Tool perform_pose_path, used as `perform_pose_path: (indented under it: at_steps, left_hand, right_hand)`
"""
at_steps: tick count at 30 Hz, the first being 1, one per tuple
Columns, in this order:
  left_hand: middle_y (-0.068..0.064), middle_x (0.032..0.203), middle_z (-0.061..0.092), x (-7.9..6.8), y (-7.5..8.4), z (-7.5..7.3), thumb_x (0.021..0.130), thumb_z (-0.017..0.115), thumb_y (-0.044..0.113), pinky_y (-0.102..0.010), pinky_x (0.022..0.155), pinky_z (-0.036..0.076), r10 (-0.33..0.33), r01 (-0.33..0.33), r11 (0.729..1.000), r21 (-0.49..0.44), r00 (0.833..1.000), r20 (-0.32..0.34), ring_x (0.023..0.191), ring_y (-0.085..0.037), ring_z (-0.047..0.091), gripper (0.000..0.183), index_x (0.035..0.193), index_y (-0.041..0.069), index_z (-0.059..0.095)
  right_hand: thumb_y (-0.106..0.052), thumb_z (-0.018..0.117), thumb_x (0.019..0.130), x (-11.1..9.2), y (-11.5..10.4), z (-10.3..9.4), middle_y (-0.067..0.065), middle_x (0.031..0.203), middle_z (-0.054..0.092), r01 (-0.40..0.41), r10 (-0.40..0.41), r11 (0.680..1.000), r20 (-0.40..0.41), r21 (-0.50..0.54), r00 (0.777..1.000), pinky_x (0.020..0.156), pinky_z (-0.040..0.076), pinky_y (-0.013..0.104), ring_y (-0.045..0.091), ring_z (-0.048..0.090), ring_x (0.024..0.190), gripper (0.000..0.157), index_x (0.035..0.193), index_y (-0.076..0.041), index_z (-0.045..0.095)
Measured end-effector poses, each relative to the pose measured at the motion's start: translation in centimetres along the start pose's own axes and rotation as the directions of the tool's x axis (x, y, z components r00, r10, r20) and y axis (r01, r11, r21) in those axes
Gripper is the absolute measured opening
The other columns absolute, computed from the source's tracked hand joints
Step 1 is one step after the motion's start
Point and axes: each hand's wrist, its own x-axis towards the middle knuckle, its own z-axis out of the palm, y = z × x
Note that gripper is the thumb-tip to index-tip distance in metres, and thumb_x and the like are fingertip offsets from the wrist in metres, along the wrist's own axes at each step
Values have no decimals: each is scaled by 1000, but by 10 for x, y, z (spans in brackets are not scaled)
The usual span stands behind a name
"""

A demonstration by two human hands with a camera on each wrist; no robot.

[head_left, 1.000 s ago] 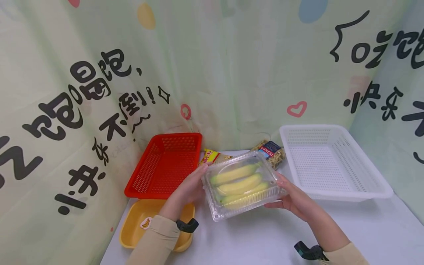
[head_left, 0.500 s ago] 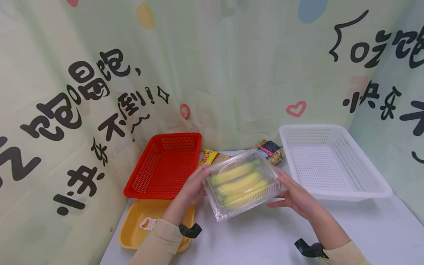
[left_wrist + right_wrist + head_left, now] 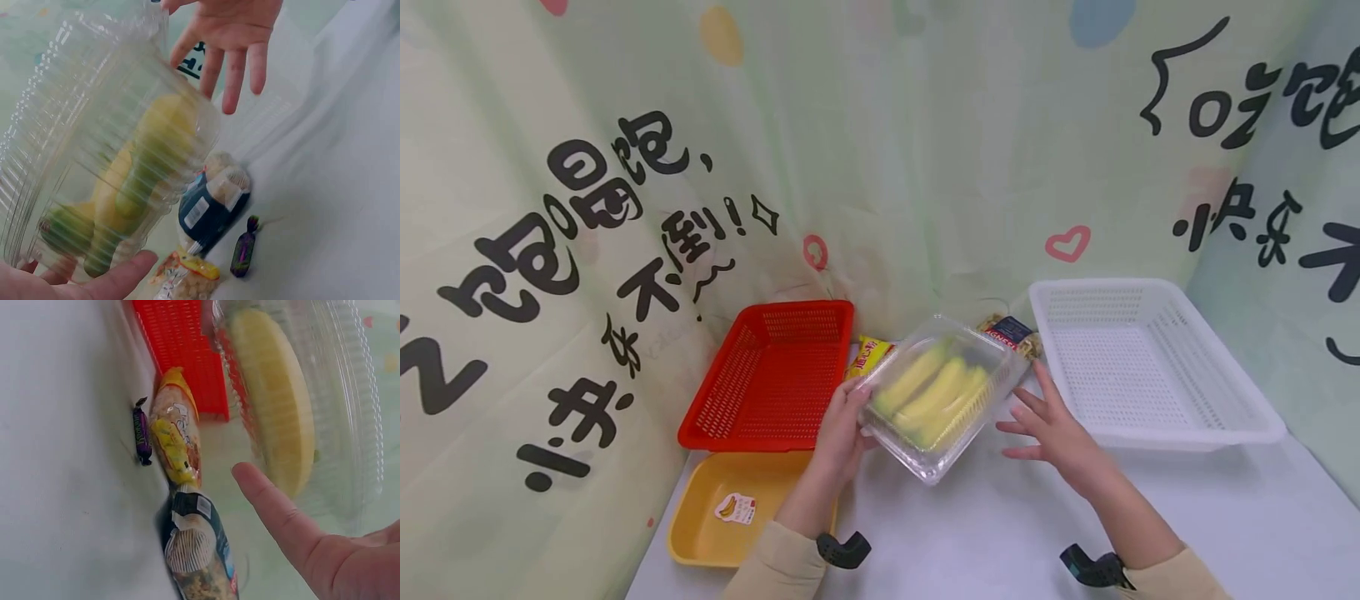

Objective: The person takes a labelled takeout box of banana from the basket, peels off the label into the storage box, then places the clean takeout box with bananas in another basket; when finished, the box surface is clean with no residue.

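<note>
A clear plastic clamshell box (image 3: 928, 468) is held up above the table, tilted, with several bananas (image 3: 934, 392) showing through it. My left hand (image 3: 838, 433) grips the box by its left edge, the thumb (image 3: 128, 275) lying along its wall in the left wrist view. To the right of the box is my right hand (image 3: 1063, 446), fingers spread and straight. Its raised finger comes close to the box's corner; whether they touch, I cannot tell.
Behind the box lie a yellow-topped snack bag (image 3: 868, 357) and an Agnesi pasta bag (image 3: 1013, 333). A purple-wrapped candy (image 3: 142, 432) lies near them. A red basket (image 3: 700, 429) and yellow basin (image 3: 688, 546), with a banana label (image 3: 735, 508) inside, stand left; a white basket (image 3: 1195, 437) right.
The right hand has let go of the box and spread its fingers. The left hand has turned the box, its near corner swinging right, and the bananas now lie more steeply.
</note>
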Motion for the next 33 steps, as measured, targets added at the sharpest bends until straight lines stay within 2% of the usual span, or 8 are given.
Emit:
perform_pose_path:
  at_steps: [4, 12, 17, 20, 28, 33]
  left_hand:
    - [-11, 133, 52, -6, -6, 6, 93, 63, 44, -41, 80, 60, 15, -17, 998, -53, 999, -37, 98, -22, 65, 56, 139, 22, 40]
    - [-12, 142, 45, -14, -18, 16, 96, 58, 37, -43, 86, 57, 49, -55, 995, -80, 996, -74, 109, -24, 60, 60, 148, 20, 32]
    - [-11, 143, 48, -19, -24, 22, 96, 60, 33, -45, 88, 57, 67, -77, 992, -103, 993, -96, 111, -25, 62, 57, 148, 23, 37]
    - [-11, 145, 46, -23, -26, 24, 95, 62, 36, -48, 90, 57, 69, -76, 993, -86, 994, -82, 113, -25, 61, 59, 147, 23, 37]
    - [-9, 151, 40, -31, -28, 23, 92, 65, 44, -53, 95, 54, 71, -71, 997, -17, 997, 0, 117, -26, 58, 65, 148, 28, 35]
    - [-7, 151, 40, -31, -28, 21, 91, 65, 46, -56, 93, 54, 57, -58, 997, 43, 998, 23, 118, -26, 58, 65, 148, 30, 36]
  right_hand:
    - [-35, 58, 99, -1, -1, 9, 25, 164, 1, 25, -25, 999, 15, -24, 1000, 83, 60, 47, 49, 51, 128, 93, 155, -41, -16]
    - [-32, 61, 98, 3, -2, 24, 26, 164, 0, -6, 7, 999, 35, -38, 999, 82, 60, 48, 51, 50, 128, 92, 156, -44, -10]
    - [-31, 60, 98, 4, -4, 27, 28, 163, -7, 16, -15, 999, 52, -30, 999, 81, 60, 48, 57, 29, 140, 93, 155, -45, -12]
    - [-31, 61, 98, 5, -5, 29, 28, 162, -10, 20, -19, 999, 47, -31, 999, 80, 60, 48, 58, 19, 143, 94, 154, -46, -13]
    - [-34, 62, 96, 7, -5, 30, 28, 161, -17, -24, 25, 998, 20, -58, 999, 78, 61, 45, 59, 22, 141, 99, 152, -46, -19]
    - [-38, 64, 95, 9, -4, 29, 28, 161, -16, -64, 65, 995, 5, -80, 998, 82, 60, 47, 59, 12, 144, 102, 152, -46, -20]
